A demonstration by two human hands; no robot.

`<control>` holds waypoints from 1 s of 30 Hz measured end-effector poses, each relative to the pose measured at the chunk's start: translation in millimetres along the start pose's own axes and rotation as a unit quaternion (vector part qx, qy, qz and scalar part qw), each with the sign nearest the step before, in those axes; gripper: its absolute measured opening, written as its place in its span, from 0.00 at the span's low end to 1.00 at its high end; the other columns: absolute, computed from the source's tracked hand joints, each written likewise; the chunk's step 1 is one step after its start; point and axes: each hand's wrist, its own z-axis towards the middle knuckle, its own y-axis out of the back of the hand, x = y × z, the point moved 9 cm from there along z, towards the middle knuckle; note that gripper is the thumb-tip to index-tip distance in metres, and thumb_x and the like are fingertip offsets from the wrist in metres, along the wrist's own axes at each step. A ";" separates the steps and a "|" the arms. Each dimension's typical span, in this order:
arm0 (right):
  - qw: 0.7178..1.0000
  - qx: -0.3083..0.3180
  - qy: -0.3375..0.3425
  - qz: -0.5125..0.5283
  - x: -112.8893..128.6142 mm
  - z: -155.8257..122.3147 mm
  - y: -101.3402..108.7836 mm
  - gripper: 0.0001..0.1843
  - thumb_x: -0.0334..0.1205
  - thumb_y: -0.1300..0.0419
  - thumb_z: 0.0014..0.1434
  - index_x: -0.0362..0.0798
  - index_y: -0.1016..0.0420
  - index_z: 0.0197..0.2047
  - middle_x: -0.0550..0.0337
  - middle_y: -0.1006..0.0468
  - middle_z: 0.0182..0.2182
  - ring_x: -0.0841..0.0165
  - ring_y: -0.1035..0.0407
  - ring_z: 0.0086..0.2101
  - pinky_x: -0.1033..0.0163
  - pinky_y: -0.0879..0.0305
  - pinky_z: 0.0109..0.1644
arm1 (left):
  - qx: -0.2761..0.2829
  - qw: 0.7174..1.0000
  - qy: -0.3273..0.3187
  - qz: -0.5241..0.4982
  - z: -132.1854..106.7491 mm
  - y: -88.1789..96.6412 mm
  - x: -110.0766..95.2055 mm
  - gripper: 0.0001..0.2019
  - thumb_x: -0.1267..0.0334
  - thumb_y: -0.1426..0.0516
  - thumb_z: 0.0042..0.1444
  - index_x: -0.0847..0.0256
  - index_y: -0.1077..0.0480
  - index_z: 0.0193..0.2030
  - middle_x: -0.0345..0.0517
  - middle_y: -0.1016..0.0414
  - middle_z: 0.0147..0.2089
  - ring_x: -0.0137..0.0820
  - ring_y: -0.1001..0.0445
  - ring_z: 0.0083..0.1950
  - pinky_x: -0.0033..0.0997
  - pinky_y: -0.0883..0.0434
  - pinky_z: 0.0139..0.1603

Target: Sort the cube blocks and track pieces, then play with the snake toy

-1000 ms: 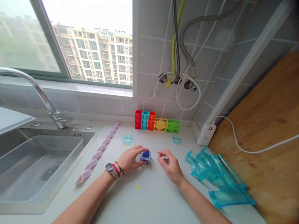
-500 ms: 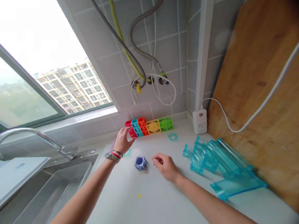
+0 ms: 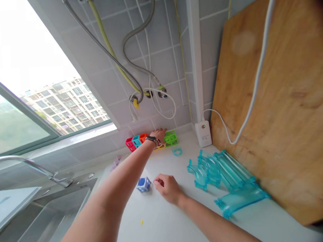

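My left hand (image 3: 159, 135) reaches across a row of coloured plastic blocks at the wall. Its fingers are stretched out over the yellow block (image 3: 159, 147), beside the green block (image 3: 171, 138); the hand covers part of the row. Left of it stand an orange block (image 3: 142, 137), a light blue block (image 3: 136, 141) and a red block (image 3: 130, 144). My right hand (image 3: 168, 188) rests low on the counter with fingers curled closed; anything inside is hidden. Just left of it sits a blue-and-white cube (image 3: 143, 184) with a round recess.
Clear teal track pieces (image 3: 229, 175) lie at the right, and a small teal ring piece (image 3: 176, 151) lies before the green block. A white plugged device (image 3: 203, 134) stands by the wooden board (image 3: 271, 104). The sink (image 3: 55, 213) and faucet (image 3: 59, 180) are at left.
My left hand has moved right along the row, from the red block to over the yellow one. The blue cube now shows a different side. The camera view has shifted slightly.
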 end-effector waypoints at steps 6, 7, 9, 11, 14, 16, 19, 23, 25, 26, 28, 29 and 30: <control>1.000 -0.001 0.002 -0.012 1.1 0.2 0.1 0.08 0.37 0.42 0.61 0.51 0.19 0.35 0.63 0.20 0.25 0.69 0.29 0.27 0.67 0.40 0.32 | 0.052 0.998 0.031 0.018 6.7 -12.6 10.2 0.19 0.58 0.41 0.66 0.61 0.32 0.60 0.53 0.29 0.60 0.41 0.25 0.55 0.49 0.24 0.53; 1.000 0.000 0.002 -0.016 1.5 0.2 0.3 0.08 0.37 0.41 0.61 0.51 0.19 0.35 0.63 0.20 0.25 0.69 0.29 0.26 0.67 0.40 0.32 | 0.058 0.998 0.030 0.018 6.6 -12.1 10.9 0.19 0.58 0.41 0.66 0.61 0.32 0.60 0.53 0.28 0.59 0.41 0.25 0.55 0.48 0.24 0.53; 1.000 0.000 0.004 -0.022 2.3 0.4 0.8 0.08 0.37 0.41 0.61 0.52 0.19 0.35 0.63 0.20 0.25 0.69 0.30 0.26 0.67 0.41 0.32 | 0.072 0.997 0.026 0.016 6.3 -11.0 11.4 0.18 0.58 0.41 0.66 0.61 0.31 0.60 0.53 0.28 0.59 0.40 0.25 0.54 0.48 0.24 0.52; 1.000 -0.001 0.006 -0.024 2.9 0.7 1.2 0.09 0.37 0.41 0.61 0.52 0.19 0.35 0.63 0.20 0.25 0.69 0.29 0.26 0.67 0.41 0.32 | 0.084 0.996 0.023 0.012 5.5 -10.9 11.2 0.18 0.58 0.41 0.66 0.61 0.31 0.60 0.52 0.28 0.58 0.40 0.24 0.53 0.47 0.24 0.52; 1.000 -0.001 0.010 -0.025 3.3 1.0 0.9 0.09 0.37 0.41 0.61 0.52 0.19 0.36 0.63 0.19 0.25 0.69 0.29 0.26 0.67 0.40 0.32 | 0.097 0.995 0.018 0.004 2.9 -12.9 11.0 0.18 0.58 0.41 0.66 0.61 0.31 0.59 0.52 0.27 0.58 0.40 0.24 0.53 0.47 0.23 0.52; 1.000 -0.002 0.011 -0.026 3.6 0.8 0.7 0.09 0.37 0.41 0.61 0.52 0.18 0.35 0.63 0.19 0.25 0.69 0.29 0.26 0.67 0.41 0.32 | 0.100 0.995 0.015 0.001 0.4 -13.7 11.7 0.17 0.57 0.41 0.66 0.61 0.31 0.59 0.52 0.27 0.58 0.39 0.24 0.53 0.46 0.24 0.52; 1.000 -0.002 0.010 -0.024 3.9 0.3 0.9 0.09 0.37 0.41 0.61 0.53 0.18 0.35 0.63 0.20 0.25 0.68 0.29 0.26 0.66 0.41 0.31 | 0.094 0.996 0.012 -0.001 -3.5 -11.4 14.6 0.17 0.58 0.41 0.66 0.61 0.30 0.58 0.52 0.27 0.58 0.39 0.24 0.53 0.46 0.24 0.52; 1.000 0.000 0.004 -0.028 2.8 0.5 1.0 0.08 0.37 0.40 0.61 0.53 0.18 0.36 0.63 0.20 0.25 0.68 0.29 0.26 0.66 0.40 0.32 | 0.069 0.998 0.001 -0.005 -9.7 0.4 20.2 0.17 0.57 0.41 0.66 0.61 0.30 0.58 0.51 0.27 0.57 0.40 0.24 0.52 0.46 0.24 0.51; 1.000 0.002 -0.001 -0.026 1.0 1.2 0.4 0.08 0.37 0.40 0.60 0.52 0.18 0.35 0.63 0.20 0.25 0.68 0.29 0.26 0.67 0.40 0.32 | 0.052 0.999 -0.010 -0.010 -14.3 8.9 22.0 0.18 0.56 0.41 0.66 0.63 0.30 0.58 0.50 0.26 0.56 0.41 0.24 0.52 0.47 0.24 0.51; 1.000 0.002 -0.004 -0.021 0.0 1.7 0.1 0.08 0.37 0.40 0.61 0.52 0.18 0.35 0.62 0.20 0.25 0.69 0.29 0.27 0.67 0.39 0.32 | 0.044 0.999 -0.016 -0.013 -17.4 13.1 22.4 0.19 0.56 0.41 0.66 0.63 0.30 0.58 0.50 0.26 0.56 0.42 0.24 0.52 0.47 0.24 0.51; 1.000 -0.005 -0.009 -0.004 -2.1 3.0 0.5 0.08 0.37 0.41 0.61 0.51 0.19 0.35 0.62 0.19 0.26 0.68 0.28 0.27 0.67 0.38 0.33 | 0.035 0.999 -0.030 -0.019 -25.1 20.2 21.9 0.19 0.55 0.41 0.66 0.63 0.31 0.59 0.50 0.26 0.56 0.42 0.24 0.52 0.47 0.24 0.51; 1.000 -0.011 -0.011 0.005 -3.1 3.7 1.3 0.09 0.37 0.41 0.61 0.50 0.19 0.35 0.61 0.19 0.26 0.68 0.28 0.28 0.67 0.38 0.33 | 0.033 0.999 -0.037 -0.023 -29.8 22.9 20.9 0.20 0.56 0.40 0.64 0.63 0.31 0.60 0.51 0.25 0.55 0.41 0.24 0.51 0.46 0.24 0.51; 1.000 -0.018 -0.013 0.014 -3.7 4.4 2.2 0.09 0.37 0.42 0.62 0.49 0.19 0.34 0.61 0.19 0.26 0.68 0.28 0.28 0.67 0.37 0.33 | 0.033 0.998 -0.043 -0.026 -34.9 24.9 19.5 0.22 0.57 0.38 0.62 0.62 0.32 0.60 0.50 0.24 0.54 0.40 0.23 0.51 0.44 0.24 0.50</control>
